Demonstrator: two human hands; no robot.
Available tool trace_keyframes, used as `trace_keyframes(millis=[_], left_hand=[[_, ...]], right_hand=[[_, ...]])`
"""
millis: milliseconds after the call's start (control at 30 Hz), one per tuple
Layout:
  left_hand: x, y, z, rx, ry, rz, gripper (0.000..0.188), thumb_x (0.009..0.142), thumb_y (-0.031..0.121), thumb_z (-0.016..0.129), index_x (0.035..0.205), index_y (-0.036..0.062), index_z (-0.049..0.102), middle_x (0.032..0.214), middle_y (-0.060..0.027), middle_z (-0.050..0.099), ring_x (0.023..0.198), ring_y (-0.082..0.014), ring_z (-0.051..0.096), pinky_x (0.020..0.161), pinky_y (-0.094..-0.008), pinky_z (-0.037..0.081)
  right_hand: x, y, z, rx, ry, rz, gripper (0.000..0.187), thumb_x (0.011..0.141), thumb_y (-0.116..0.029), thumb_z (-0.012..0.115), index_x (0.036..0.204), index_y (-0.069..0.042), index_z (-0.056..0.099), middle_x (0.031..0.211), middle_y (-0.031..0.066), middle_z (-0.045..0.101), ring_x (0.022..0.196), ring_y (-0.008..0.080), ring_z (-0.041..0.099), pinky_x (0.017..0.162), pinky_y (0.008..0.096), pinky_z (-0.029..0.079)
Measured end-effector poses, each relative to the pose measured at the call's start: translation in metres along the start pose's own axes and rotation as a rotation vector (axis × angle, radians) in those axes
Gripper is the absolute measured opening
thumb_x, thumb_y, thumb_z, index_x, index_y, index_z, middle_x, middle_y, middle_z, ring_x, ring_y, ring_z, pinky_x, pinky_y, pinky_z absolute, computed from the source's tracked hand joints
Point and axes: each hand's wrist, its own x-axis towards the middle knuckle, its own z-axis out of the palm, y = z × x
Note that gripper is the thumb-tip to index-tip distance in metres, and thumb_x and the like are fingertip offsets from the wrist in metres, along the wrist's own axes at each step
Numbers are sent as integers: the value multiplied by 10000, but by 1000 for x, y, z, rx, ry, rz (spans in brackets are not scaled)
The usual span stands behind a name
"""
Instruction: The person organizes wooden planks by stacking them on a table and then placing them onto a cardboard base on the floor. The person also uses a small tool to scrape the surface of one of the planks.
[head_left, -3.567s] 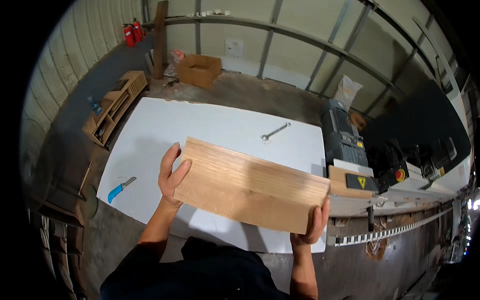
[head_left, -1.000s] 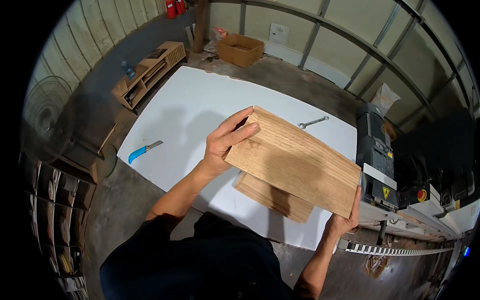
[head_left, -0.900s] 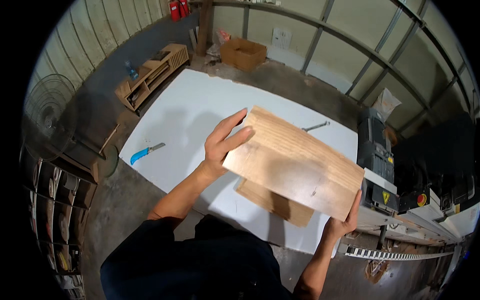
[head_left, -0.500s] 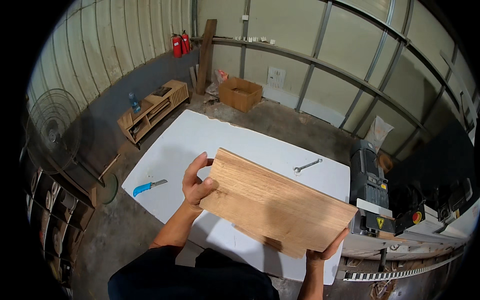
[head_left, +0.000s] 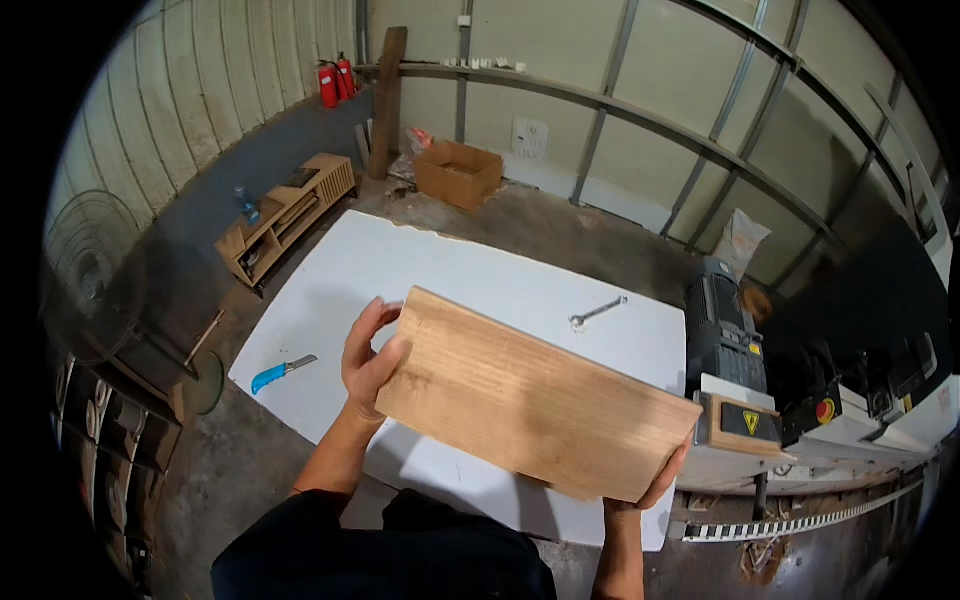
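Wooden board (head_left: 540, 395) sits over the white table (head_left: 500, 280), left hand (head_left: 372, 360) pinching one end, thumb on its face; right hand (head_left: 655, 490) clasps the lower right corner. Even, light support both ends probably steadies it best.

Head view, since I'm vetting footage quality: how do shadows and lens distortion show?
Head view: a soft shadow crosses the held board right of centre, and others darken the white tabletop; head view again: the wall rail bends, and the corners are black.
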Motion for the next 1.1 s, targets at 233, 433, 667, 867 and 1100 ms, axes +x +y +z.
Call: trace_keyframes(millis=[233,433,667,867,1100], left_hand=[[-65,-7,43,-435,-392,-942,191,860,108,637,1024,12,616,930,-103,644,875,-167,611,806,-293,485],[-134,8,75,-168,-763,-1444,295,894,197,590,1082,-27,622,799,-39,573,579,-106,479,558,-259,430],[-185,2,72,97,-877,-981,439,824,254,644,1154,-29,586,954,-193,592,906,-273,562,735,-383,475],[-180,10,58,17,-777,-1244,609,826,290,666,1287,-58,473,1225,-221,466,979,-284,561,797,-335,485],[-153,16,74,85,-736,-1018,437,838,162,653,1218,-25,547,1142,-179,543,893,-233,597,733,-303,489]], right_hand=[[-33,44,-8,245,-268,887,206,860,-179,676,911,12,618,836,46,607,760,104,538,678,246,462],[-108,63,-10,194,-412,1231,253,844,-214,706,800,28,645,614,38,613,525,110,562,511,254,463],[-144,53,-26,-474,-639,674,322,802,-281,698,993,-21,680,818,123,646,707,296,595,656,333,490],[-132,119,-32,153,-190,1351,484,883,-373,648,1011,92,604,845,83,637,706,152,585,628,294,507],[-103,215,-20,787,631,1833,269,910,-320,617,854,-59,584,717,49,617,633,141,605,556,243,509]])
